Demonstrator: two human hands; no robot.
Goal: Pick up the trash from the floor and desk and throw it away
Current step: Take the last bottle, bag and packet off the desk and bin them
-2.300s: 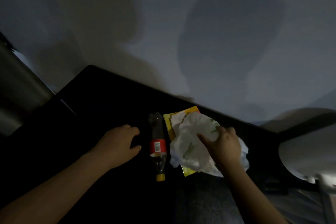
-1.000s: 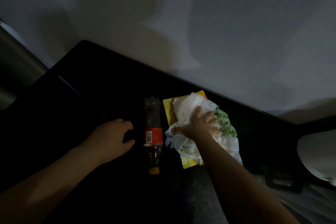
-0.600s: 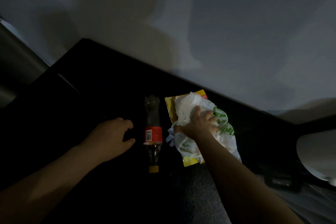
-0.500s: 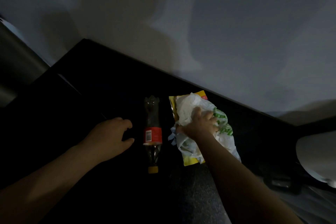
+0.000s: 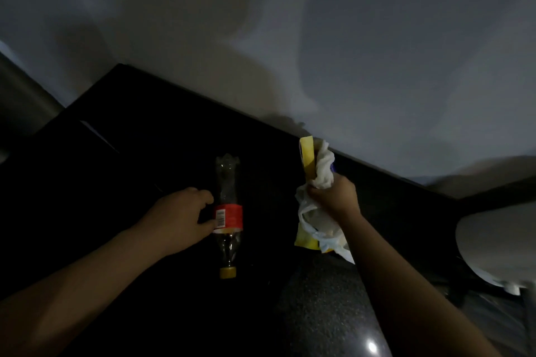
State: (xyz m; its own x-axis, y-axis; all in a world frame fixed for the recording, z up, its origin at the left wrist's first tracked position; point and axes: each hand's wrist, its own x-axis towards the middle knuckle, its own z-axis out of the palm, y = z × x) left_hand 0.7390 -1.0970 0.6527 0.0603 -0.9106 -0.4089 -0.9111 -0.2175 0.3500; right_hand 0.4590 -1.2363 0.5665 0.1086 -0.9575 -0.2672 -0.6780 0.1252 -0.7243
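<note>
Both bare forearms reach forward from the bottom edge. The left hand [image 5: 177,217] lies knuckles up, its fingers loosely curled in a C. Its thumb tip and forefinger touch the side of the bottle [image 5: 227,206]; whether it truly grips cannot be told. The right hand [image 5: 333,197], further forward, is a tight fist, back toward the camera, gripping a wad [image 5: 322,165] of trash.
</note>
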